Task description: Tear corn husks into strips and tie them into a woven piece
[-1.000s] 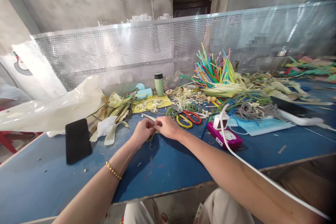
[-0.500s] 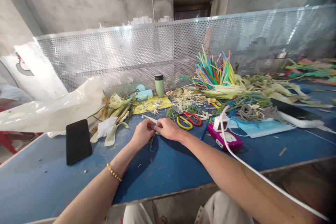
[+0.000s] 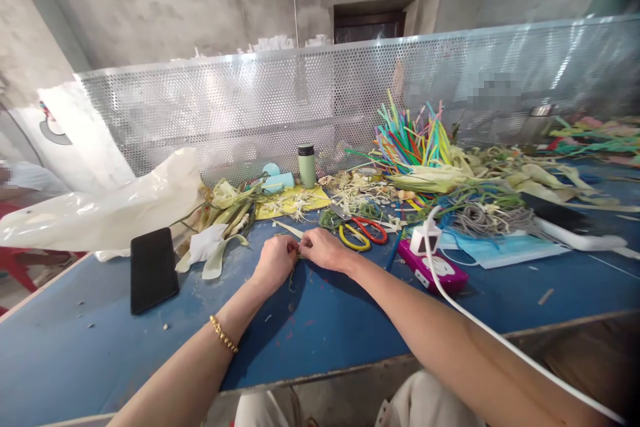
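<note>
My left hand (image 3: 276, 261) and my right hand (image 3: 324, 250) meet fingertip to fingertip just above the blue table. Both are closed in a pinch on a thin, pale strip of corn husk (image 3: 288, 229), whose pointed end sticks out beyond the fingers. A thin greenish strand (image 3: 292, 279) hangs below them. My fingers hide the part between the hands. Scissors (image 3: 361, 232) with one red and one yellow handle loop lie just right of my right hand. A yellow sheet (image 3: 315, 197) with pale husk pieces on it lies beyond the hands.
A black phone (image 3: 153, 271) lies on the left, near a white plastic bag (image 3: 125, 203). To the right are a magenta power bank (image 3: 440, 268) with a white cable, a blue face mask (image 3: 515, 250) and colourful pipe cleaners (image 3: 413, 133). A green bottle (image 3: 307, 167) stands before the perforated metal screen (image 3: 225, 113).
The view has shifted slightly. The hands stay together, and the pale strip's pointed end shows a little longer above them.
</note>
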### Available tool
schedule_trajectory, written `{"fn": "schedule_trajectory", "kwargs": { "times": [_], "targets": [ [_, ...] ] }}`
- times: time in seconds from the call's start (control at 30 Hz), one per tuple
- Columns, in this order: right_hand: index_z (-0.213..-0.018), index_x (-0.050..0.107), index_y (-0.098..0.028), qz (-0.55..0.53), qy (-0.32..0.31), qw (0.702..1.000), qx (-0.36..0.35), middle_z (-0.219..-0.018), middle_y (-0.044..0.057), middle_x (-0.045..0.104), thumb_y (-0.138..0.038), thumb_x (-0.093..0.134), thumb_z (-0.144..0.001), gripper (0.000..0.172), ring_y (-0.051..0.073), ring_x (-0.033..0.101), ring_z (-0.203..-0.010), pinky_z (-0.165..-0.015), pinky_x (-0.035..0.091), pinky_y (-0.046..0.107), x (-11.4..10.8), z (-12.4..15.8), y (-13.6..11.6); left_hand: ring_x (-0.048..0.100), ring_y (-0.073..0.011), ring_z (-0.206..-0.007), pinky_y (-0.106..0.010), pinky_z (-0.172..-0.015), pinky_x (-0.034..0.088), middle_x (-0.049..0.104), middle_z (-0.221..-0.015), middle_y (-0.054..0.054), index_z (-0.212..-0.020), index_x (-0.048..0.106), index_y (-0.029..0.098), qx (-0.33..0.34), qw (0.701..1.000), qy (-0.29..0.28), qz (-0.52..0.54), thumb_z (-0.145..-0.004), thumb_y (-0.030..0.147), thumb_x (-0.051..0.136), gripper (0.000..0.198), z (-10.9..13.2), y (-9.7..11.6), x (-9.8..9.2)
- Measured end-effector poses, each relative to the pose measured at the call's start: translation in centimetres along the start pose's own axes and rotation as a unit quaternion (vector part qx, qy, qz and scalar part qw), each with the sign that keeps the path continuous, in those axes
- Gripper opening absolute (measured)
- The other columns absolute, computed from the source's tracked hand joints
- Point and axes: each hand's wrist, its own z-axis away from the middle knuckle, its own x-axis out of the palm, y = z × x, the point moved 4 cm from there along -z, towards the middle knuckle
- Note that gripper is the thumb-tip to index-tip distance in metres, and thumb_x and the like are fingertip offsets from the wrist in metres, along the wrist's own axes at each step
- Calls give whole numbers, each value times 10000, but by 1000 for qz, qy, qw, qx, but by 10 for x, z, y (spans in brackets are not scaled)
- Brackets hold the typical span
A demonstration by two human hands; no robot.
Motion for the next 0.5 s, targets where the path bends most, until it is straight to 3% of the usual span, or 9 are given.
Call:
{"fn": "schedule_trajectory", "kwargs": {
  "times": [0.5],
  "targets": [
    [-847,714,-166,-40,39,997,-48,-831,43,712,-182,597,-800,128,139,618,-757,-631,367,206,0,1,2,573,-183,-708,-260,-627,356,674,-726,-56,-723,690,161,-30,999,-33,-24,-783,99,519,193,-3,-7,0]
  ]
}}
